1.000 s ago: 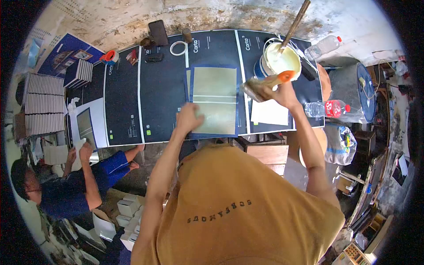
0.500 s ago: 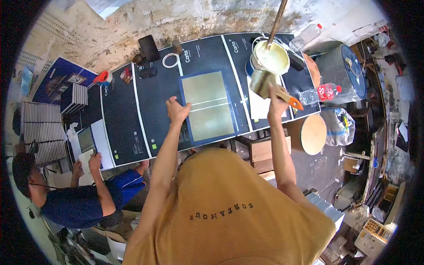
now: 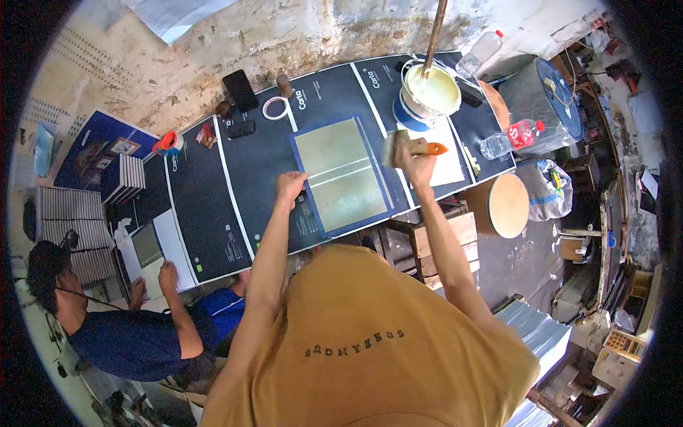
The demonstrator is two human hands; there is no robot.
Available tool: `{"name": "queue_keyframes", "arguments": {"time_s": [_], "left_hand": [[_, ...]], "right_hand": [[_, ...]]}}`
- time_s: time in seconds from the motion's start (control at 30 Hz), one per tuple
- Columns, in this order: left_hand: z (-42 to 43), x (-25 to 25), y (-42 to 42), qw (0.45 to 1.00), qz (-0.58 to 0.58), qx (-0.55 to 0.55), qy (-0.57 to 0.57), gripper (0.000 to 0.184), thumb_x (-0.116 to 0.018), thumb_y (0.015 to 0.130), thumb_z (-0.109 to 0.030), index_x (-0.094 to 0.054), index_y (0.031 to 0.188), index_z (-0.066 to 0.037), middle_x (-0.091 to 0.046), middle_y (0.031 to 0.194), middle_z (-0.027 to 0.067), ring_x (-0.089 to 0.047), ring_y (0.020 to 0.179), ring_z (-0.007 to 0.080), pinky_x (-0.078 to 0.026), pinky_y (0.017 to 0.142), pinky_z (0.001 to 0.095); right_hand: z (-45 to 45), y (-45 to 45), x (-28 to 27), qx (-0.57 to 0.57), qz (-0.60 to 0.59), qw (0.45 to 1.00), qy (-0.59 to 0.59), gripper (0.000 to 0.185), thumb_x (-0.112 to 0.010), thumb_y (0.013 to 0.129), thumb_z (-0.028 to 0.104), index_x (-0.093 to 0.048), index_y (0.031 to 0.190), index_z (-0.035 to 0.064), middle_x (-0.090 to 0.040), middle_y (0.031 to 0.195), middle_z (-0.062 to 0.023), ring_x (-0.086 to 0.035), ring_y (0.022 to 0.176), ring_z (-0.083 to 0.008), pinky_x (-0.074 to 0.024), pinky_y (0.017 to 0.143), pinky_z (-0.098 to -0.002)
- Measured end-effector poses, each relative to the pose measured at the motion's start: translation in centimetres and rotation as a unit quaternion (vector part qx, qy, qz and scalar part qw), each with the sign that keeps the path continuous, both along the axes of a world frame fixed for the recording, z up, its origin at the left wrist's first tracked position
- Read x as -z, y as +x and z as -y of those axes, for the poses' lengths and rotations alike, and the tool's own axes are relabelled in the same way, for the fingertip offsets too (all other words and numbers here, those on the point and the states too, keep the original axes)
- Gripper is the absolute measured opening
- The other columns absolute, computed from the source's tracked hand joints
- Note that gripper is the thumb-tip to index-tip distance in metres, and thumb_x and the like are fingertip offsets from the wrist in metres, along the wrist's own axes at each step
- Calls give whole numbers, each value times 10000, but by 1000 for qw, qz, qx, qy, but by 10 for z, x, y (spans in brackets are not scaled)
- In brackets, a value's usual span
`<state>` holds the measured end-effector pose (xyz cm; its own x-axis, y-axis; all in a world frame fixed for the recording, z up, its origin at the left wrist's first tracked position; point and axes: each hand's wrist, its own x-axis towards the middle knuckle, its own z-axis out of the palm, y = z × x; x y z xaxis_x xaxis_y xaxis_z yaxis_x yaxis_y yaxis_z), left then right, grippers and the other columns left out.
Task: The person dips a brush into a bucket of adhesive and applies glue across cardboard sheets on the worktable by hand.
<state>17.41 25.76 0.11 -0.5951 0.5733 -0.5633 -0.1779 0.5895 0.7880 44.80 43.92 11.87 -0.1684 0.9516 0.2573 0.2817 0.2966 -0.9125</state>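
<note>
In front of me lies an opened-out book cover [image 3: 341, 203], two grey-green boards with pale lines across the middle and a blue border. At its left edge is my left hand [image 3: 289, 188], fingers drawn together and pinching the blue border. My right hand [image 3: 420, 165] is wrapped round a wide flat brush [image 3: 398, 151] with an orange-tipped handle, held close to the cover's right side. Behind the brush stands a bucket [image 3: 411, 114] of creamy pale paste, a wooden stick [image 3: 435, 43] upright in it. White paper [image 3: 445, 158] lies beside the bucket.
A co-worker [image 3: 128, 334] sits at the left end, hands on a smaller cover [image 3: 148, 245]. Tape roll [image 3: 275, 108], black phone [image 3: 240, 90] and orange tape dispenser [image 3: 169, 142] lie along the wall side. Plastic bottles [image 3: 523, 135] and a drum [image 3: 544, 99] stand right.
My right hand has brought the brush left, away from the bucket toward the cover. My left hand's spread fingers have closed at the cover's edge. The co-worker's hands have shifted slightly.
</note>
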Motion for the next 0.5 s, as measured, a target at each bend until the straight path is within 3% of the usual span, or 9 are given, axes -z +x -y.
{"name": "queue_keyframes", "arguments": {"time_s": [0.03,0.07,0.1,0.13,0.2,0.3,0.37,0.43,0.5], "left_hand": [[-1,-4,2,1000,18,-3,15,205,-705,789,-177,-704,874,9,-687,801,52,-625,677,142,-502,638,285],[-2,-12,4,999,26,-7,23,191,-692,795,-171,-702,864,7,-682,795,48,-618,671,139,-498,632,284],[0,-23,6,999,35,-11,29,179,-680,801,-166,-700,855,4,-677,789,44,-611,665,136,-494,626,284],[4,-29,9,998,44,-14,31,169,-667,807,-160,-698,845,2,-673,783,40,-604,659,133,-489,621,284],[3,-28,7,1000,29,-1,5,167,-660,812,-157,-697,845,3,-670,780,39,-599,664,129,-483,618,286],[2,-17,3,1000,20,-3,4,189,-664,817,-162,-706,887,8,-672,798,40,-592,667,125,-475,617,288],[3,-1,3,999,24,-29,21,217,-672,819,-169,-715,929,13,-677,817,42,-588,666,122,-470,617,290],[5,-21,5,999,27,-18,-1,222,-674,820,-169,-715,943,11,-681,830,41,-596,673,128,-474,620,291],[6,-9,2,999,35,-6,19,229,-675,821,-170,-712,955,13,-685,833,41,-600,669,132,-475,617,288]], "right_hand": [[15,-12,-7,-49,-70,996,-22,220,-716,847,204,-635,753,22,-658,649,-66,-641,582,-175,-509,559,-334],[24,-28,30,-50,-72,996,5,189,-720,830,191,-641,817,20,-663,715,-69,-638,639,-175,-519,616,-343],[42,-45,41,-76,-42,994,-60,208,-733,804,190,-644,878,17,-655,745,-70,-634,674,-192,-523,658,-364],[66,-64,21,-72,25,996,39,259,-734,788,252,-649,872,22,-674,758,-113,-667,692,-257,-521,660,-389],[93,-94,15,-85,90,990,-73,420,-704,818,430,-644,750,20,-666,677,-189,-694,696,-351,-537,651,-407],[67,-62,61,-28,190,973,-131,449,-681,851,450,-659,726,20,-651,612,-169,-693,634,-337,-545,636,-401],[53,-11,32,-49,103,982,-152,466,-655,879,457,-670,736,13,-651,599,-163,-694,595,-286,-547,622,-388],[44,16,-9,74,242,959,-130,464,-659,894,429,-665,707,4,-662,594,-136,-687,583,-211,-546,608,-354],[45,24,-5,116,129,981,-84,298,-704,878,302,-680,822,10,-706,666,-93,-694,609,-187,-529,549,-354]]}}
